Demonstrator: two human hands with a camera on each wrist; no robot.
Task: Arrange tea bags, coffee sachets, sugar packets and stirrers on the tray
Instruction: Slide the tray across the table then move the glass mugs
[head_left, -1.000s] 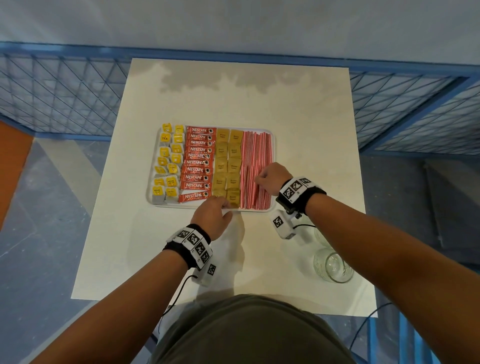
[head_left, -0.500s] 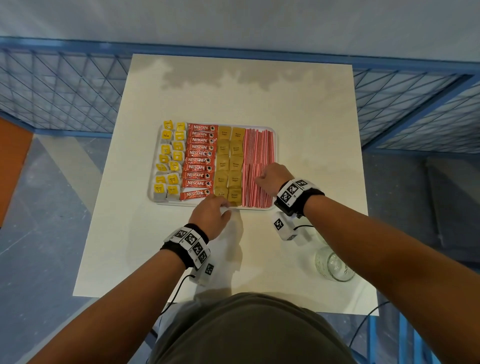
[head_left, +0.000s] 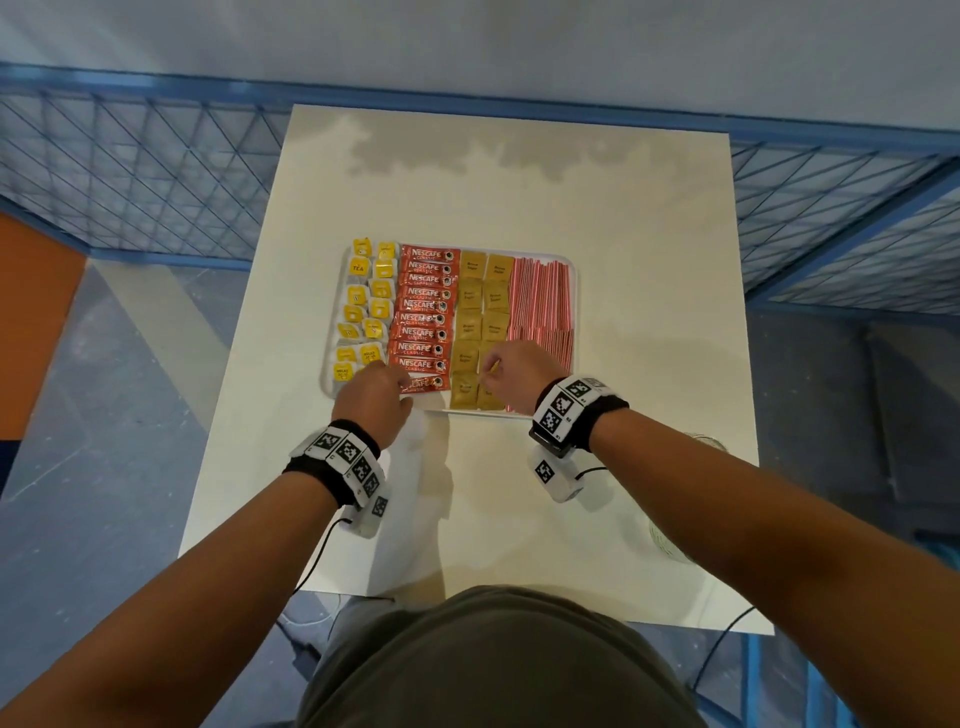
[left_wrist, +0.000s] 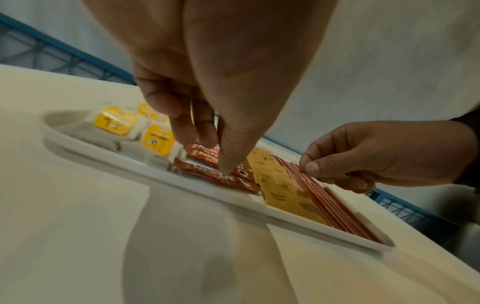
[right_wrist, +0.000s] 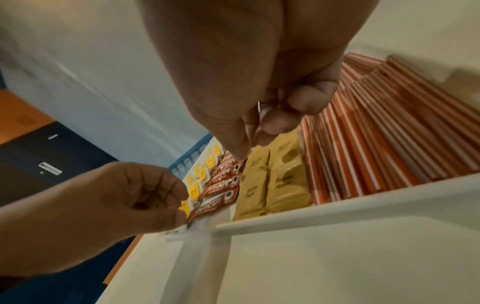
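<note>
A cream counter (head_left: 519, 197) carries a white tray (head_left: 573, 270) at frame centre. From left to right it holds tea bags (head_left: 363, 306), coffee sachets (head_left: 423, 312), sugar packets (head_left: 480, 312) and stirrers (head_left: 543, 296). The left hand (head_left: 374, 397) pinches the nearest coffee sachet (head_left: 428, 383). The right hand (head_left: 517, 374) hovers over the sugar packets, fingers (right_wrist: 306, 100) curled together, holding nothing discernible.

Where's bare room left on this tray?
Only a small strip at the tray's near rim, between the nearest coffee sachet and the sugar packets. Everything else is packed; the bare table beyond is free.
</note>
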